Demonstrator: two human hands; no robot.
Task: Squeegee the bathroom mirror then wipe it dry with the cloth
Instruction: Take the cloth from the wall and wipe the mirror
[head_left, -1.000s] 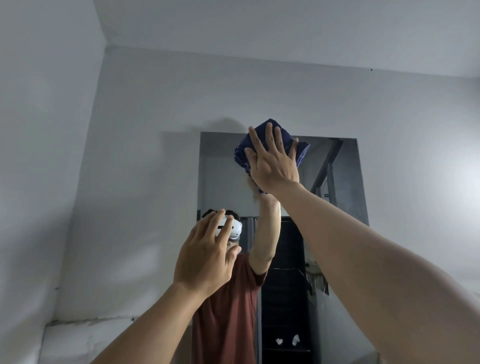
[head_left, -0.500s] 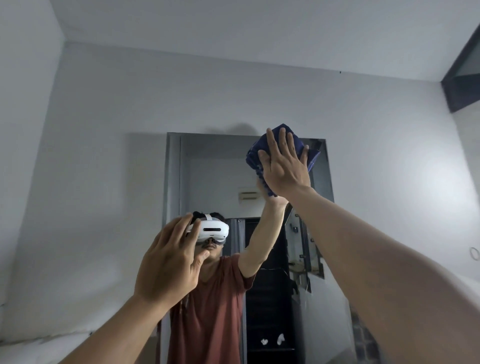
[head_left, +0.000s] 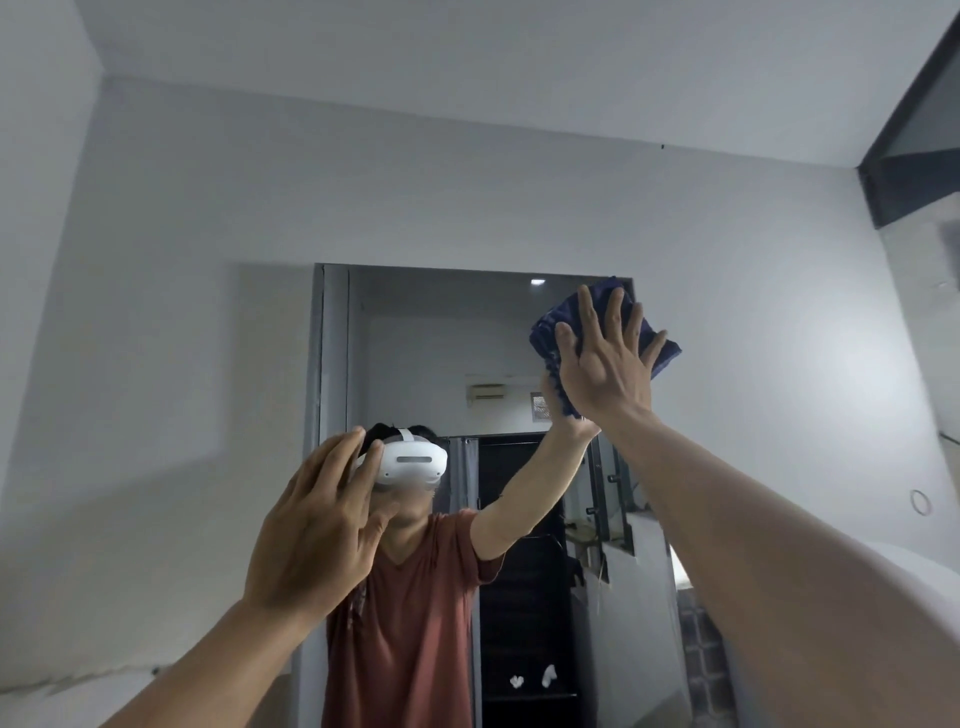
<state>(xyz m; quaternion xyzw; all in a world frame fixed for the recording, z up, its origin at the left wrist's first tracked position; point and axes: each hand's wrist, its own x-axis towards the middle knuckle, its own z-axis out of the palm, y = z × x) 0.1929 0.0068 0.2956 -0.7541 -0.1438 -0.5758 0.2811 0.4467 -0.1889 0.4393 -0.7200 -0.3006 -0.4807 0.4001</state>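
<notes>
the right hand (head_left: 605, 364) presses the folded blue cloth (head_left: 660, 343) flat under spread fingers, now at the mirror (head_left: 441, 322)'s top right corner, having slid rightward from its top middle. drying pass under way; left hand (head_left: 317, 525) open, empty, lower left.

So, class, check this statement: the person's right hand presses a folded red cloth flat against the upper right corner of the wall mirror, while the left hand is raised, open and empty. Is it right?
One detail is wrong: the folded cloth is dark blue, not red. The head view shows the right hand pressing it flat against the upper right corner of the wall mirror, while the left hand is raised, open and empty.
</notes>
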